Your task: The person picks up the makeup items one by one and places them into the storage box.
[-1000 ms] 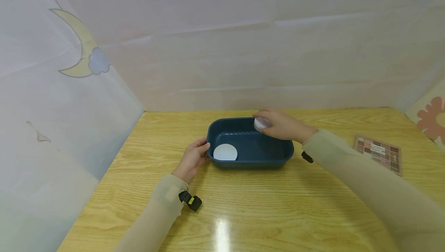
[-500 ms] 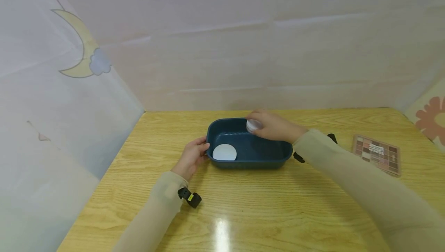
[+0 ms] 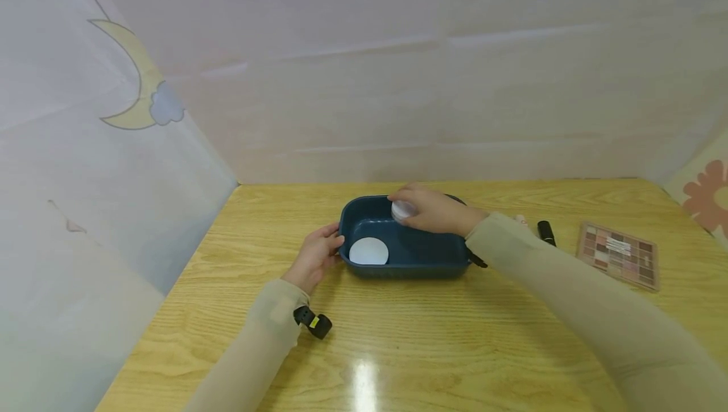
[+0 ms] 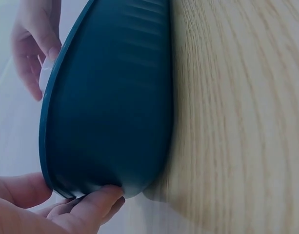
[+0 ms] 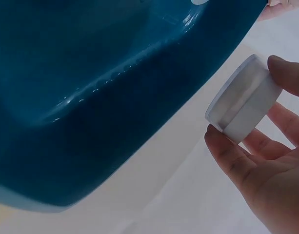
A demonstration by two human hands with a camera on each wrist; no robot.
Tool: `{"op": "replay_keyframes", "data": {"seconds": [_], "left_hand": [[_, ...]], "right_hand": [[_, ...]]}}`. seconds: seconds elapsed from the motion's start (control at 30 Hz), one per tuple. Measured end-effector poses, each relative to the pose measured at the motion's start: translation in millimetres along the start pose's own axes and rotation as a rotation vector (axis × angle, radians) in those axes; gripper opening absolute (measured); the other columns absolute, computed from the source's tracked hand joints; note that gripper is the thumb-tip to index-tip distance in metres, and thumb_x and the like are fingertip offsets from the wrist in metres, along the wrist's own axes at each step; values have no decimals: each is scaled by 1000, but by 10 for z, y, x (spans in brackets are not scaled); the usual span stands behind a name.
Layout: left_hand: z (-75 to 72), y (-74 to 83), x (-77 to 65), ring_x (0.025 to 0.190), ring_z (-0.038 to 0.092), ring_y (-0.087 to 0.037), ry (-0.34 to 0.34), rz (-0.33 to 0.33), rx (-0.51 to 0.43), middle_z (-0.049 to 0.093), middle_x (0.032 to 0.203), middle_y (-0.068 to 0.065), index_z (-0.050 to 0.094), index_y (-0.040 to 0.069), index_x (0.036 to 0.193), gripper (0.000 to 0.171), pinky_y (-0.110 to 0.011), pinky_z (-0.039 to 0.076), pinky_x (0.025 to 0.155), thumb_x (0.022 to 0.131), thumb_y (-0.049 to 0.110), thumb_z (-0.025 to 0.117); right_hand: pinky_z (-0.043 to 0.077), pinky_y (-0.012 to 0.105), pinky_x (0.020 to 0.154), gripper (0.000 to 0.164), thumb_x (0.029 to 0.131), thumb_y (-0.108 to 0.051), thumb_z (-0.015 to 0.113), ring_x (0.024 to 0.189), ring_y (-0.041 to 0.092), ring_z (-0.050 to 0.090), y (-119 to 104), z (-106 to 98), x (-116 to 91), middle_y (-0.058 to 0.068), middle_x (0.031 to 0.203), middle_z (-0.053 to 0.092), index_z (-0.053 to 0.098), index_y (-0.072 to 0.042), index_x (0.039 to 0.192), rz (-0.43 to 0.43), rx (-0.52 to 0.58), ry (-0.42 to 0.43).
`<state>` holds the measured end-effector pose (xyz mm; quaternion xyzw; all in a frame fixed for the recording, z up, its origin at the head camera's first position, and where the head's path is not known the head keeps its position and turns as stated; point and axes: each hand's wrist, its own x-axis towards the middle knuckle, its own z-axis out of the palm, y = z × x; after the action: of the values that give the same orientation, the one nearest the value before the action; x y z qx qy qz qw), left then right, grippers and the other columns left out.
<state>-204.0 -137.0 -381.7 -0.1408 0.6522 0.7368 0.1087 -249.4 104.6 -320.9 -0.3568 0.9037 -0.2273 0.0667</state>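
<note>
- A pale cloth backdrop (image 3: pixel 352 96) rises behind the bin.
- A yellow wood-grained table (image 3: pixel 398 336) carries the bin and spreads out on all sides of it.
- A dark teal, rounded-rectangular bin (image 3: pixel 421 271), deep-walled and smooth, holds one white disc.
- A flat, pinkish-brown rectangular palette (image 3: pixel 618 254), its face a grid of coloured squares, lies well apart to the right of the bin.
- The right hand (image 3: pixel 439 211) grips the jar between thumb and fingers above the bin's far side.
- The left hand (image 3: pixel 315 257) grips the bin's left end, thumb at the rim, fingers against the outer wall.
- The round white disc (image 3: pixel 368 251) sits in the bin's near left corner; whether flat or leaning, I cannot tell.
- A short, round white jar (image 5: pixel 244 100) is tilted in the right hand's fingers, clear of the bin's rim.
- A black cylindrical tube (image 3: pixel 546 232) lies right of the bin, partly behind the sleeve.
</note>
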Motion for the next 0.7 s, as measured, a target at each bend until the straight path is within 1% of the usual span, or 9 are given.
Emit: {"op": "replay_keyframes", "data": {"seconds": [0.1, 0.3, 0.5, 0.7], "left_hand": [[6, 3, -6, 117, 52, -32, 0, 2, 10, 45, 145, -18, 42, -3, 145, 45, -44, 44, 96, 100, -4, 45], [9, 18, -29, 126, 48, -34, -6, 9, 12, 42, 147, -19, 40, -5, 145, 45, -48, 40, 101, 100, -5, 44], [16, 25, -55, 128, 47, -34, -1, 9, 9, 42, 147, -20, 39, -6, 145, 46, -48, 39, 103, 100, -6, 44], [3, 15, -42, 128, 47, -33, -2, 10, 6, 42, 147, -20, 40, -5, 145, 46, -46, 39, 103, 100, -5, 45]], "right_hand": [[46, 47, 92, 49, 92, -8, 66, 116, 35, 51, -18, 8, 20, 23, 133, 49, 52, 0, 138, 7, 2, -11], [47, 47, 92, 50, 91, -7, 67, 115, 35, 52, -54, 21, 56, 23, 133, 50, 52, 1, 138, -4, -3, -20], [47, 46, 91, 51, 91, -7, 68, 115, 35, 53, -86, 25, 92, 22, 133, 50, 51, 0, 138, -7, -12, -36], [47, 46, 92, 51, 91, -7, 68, 115, 34, 53, -84, 31, 148, 21, 133, 50, 51, 1, 138, -18, -21, -46]]}}
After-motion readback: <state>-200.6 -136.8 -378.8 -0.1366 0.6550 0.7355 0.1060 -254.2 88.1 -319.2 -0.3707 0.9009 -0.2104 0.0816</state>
